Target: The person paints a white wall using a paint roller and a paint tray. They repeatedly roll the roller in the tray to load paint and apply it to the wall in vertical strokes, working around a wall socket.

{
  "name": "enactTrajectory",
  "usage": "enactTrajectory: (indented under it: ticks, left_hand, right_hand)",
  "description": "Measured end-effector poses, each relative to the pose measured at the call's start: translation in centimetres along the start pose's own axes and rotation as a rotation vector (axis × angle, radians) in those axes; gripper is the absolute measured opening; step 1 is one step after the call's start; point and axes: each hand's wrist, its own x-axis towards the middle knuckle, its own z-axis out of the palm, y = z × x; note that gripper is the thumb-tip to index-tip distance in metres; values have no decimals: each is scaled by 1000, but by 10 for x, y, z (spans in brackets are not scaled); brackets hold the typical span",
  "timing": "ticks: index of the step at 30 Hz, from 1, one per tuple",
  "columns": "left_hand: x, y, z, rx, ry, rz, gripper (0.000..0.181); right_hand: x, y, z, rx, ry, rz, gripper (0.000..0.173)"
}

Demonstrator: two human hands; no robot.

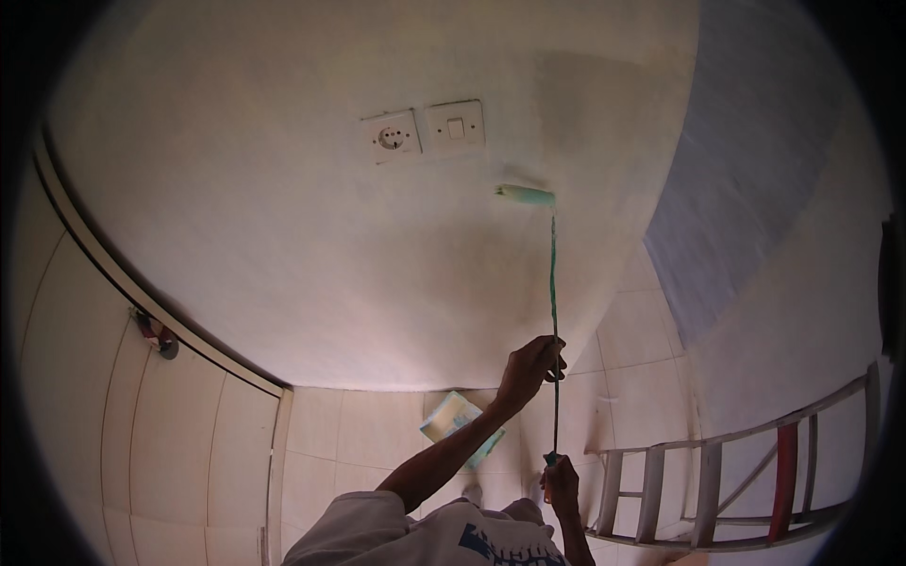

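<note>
A paint roller [525, 194] with a pale green sleeve is at the white wall [318, 247], below and right of a light switch. Its long thin metal rod [553, 276], coated green along the upper part, runs straight down toward me. Partway along the rod, my left hand [532, 369] has its fingers curled around it. Lower down, my right hand [563, 482] grips the roller's handle [548, 494], whose end looks orange. A paint tray [453, 417] holding pale paint lies on the floor, partly hidden behind my left forearm.
A wall socket [391, 138] and a light switch [455, 128] sit side by side on the wall. At right, a metal stepladder [708, 488] with one red step stands by a bluish-grey wall section [743, 163]. A panelled door [177, 417] with a handle [157, 336] is at left.
</note>
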Motion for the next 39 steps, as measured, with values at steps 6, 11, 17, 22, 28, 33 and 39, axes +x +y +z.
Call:
enactTrajectory:
  ticks: [6, 11, 17, 22, 28, 33, 39]
  left_hand:
    - [-5, 15, 0, 40, 123, -23, 28]
    - [-7, 12, -9, 57, 104, 3, 27]
    - [-11, -14, -27, -85, -55, 47, 27]
    - [-8, -20, -38, -59, -50, 21, 30]
    - [4, -14, -47, -5, -63, 64, 30]
    - [19, -8, -54, 36, -66, 88, 35]
    - [23, -7, -63, 40, -70, 101, 38]
  right_hand:
    - [12, -8, 4, 170, 34, 14, 48]
    - [19, 10, 4, 123, -40, -3, 44]
    - [4, 5, 17, 123, -13, 127, 20]
    - [6, -3, 28, 20, -42, 206, 20]
    - [15, -4, 48, 20, -22, 182, 15]
    - [31, -15, 63, 173, 11, 230, 21]
    - [37, -18, 72, 148, 12, 199, 22]
